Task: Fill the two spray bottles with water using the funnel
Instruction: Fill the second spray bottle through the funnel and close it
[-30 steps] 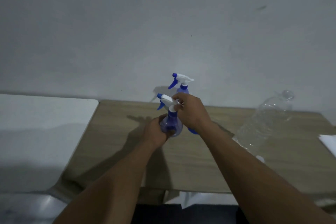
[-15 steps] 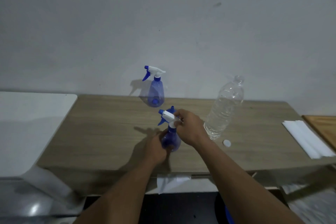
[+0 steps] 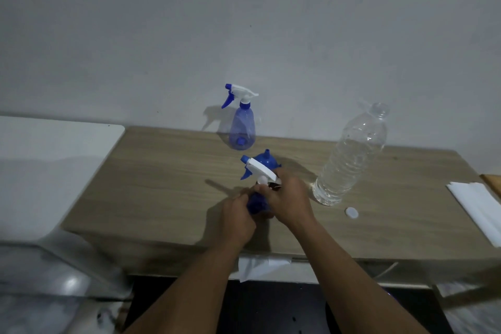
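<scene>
Blue spray bottle (image 3: 256, 203) near table (image 3: 162, 184) edge

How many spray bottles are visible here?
2. One translucent blue plastic spray bottle stands by the wall; a second spray bottle is held by the left hand and right hand.

A single wide-angle camera worn on the person's head gives the only view. It looks forward and down from above the near edge of the wooden surface (image 3: 162, 171), facing the grey wall (image 3: 244, 22) that fills the upper half of the frame. Both forearms enter from the bottom edge. The left hand (image 3: 237, 218) and right hand (image 3: 287, 203) meet round a spray bottle (image 3: 260, 171) at mid-frame, close below the lens. Nearly the whole width of the surface fits in the frame.
</scene>
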The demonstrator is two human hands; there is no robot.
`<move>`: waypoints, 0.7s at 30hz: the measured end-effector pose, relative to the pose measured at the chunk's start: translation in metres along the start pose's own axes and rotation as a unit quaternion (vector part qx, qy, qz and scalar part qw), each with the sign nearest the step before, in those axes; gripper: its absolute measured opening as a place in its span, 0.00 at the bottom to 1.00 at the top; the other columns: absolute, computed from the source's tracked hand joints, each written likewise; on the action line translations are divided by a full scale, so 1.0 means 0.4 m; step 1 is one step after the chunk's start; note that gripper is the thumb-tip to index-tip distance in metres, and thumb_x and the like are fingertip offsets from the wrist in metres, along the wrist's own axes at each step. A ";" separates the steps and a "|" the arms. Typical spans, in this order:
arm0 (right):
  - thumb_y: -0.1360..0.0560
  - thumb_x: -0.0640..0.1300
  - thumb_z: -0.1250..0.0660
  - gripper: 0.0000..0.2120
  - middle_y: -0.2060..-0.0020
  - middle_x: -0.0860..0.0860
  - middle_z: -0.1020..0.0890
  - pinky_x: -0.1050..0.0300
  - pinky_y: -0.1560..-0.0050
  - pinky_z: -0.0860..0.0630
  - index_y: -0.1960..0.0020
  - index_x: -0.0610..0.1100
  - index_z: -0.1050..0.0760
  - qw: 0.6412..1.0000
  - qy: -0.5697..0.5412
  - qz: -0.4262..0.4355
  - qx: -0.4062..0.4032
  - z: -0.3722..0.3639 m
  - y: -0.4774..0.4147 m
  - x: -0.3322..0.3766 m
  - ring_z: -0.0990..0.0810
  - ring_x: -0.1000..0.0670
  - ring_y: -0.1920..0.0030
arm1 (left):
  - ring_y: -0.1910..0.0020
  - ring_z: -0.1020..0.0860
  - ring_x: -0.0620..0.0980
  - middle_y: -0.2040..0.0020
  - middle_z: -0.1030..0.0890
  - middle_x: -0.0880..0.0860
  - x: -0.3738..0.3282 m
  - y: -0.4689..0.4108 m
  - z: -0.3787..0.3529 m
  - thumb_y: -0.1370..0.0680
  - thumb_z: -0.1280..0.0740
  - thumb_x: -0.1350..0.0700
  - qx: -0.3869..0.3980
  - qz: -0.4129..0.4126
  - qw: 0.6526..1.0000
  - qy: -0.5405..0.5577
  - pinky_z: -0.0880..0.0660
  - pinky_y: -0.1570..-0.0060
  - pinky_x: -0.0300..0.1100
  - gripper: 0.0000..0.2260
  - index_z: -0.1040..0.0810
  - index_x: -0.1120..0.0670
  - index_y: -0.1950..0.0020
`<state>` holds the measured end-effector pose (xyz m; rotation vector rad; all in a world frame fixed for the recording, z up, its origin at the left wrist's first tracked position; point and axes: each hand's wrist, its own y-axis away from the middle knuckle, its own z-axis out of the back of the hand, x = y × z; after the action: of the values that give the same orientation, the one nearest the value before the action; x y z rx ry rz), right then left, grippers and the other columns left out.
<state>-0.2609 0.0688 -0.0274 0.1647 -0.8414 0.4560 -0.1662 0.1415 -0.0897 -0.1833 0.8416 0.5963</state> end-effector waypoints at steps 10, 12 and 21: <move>0.27 0.45 0.25 0.08 0.61 0.51 0.17 0.66 0.63 0.26 0.53 0.52 0.23 0.994 -0.100 0.003 0.037 0.022 -0.015 -0.009 0.20 0.55 0.62 | 0.45 0.25 0.45 0.43 0.22 0.46 -0.005 -0.003 -0.018 0.25 0.27 0.51 -0.041 0.020 0.999 -0.017 0.31 0.46 0.36 0.16 0.23 0.52 0.39; 0.27 0.45 0.25 0.10 0.59 0.52 0.16 0.68 0.63 0.27 0.52 0.54 0.24 0.992 -0.115 0.011 0.043 0.022 -0.019 -0.018 0.20 0.57 0.61 | 0.46 0.25 0.45 0.45 0.22 0.47 -0.011 -0.001 -0.018 0.27 0.26 0.49 -0.038 0.020 0.999 -0.009 0.32 0.48 0.36 0.18 0.22 0.53 0.39; 0.28 0.45 0.23 0.17 0.55 0.55 0.19 0.67 0.61 0.27 0.42 0.47 0.23 0.992 -0.122 -0.001 0.016 -0.031 -0.009 -0.064 0.21 0.58 0.56 | 0.46 0.24 0.43 0.45 0.21 0.45 -0.020 0.014 -0.009 0.26 0.26 0.54 -0.056 -0.006 0.998 0.019 0.30 0.46 0.36 0.17 0.22 0.51 0.38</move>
<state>-0.2656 0.0613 -0.0546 0.2540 -1.0746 0.4533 -0.1756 0.1413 -0.0858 -0.3025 0.8438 0.6303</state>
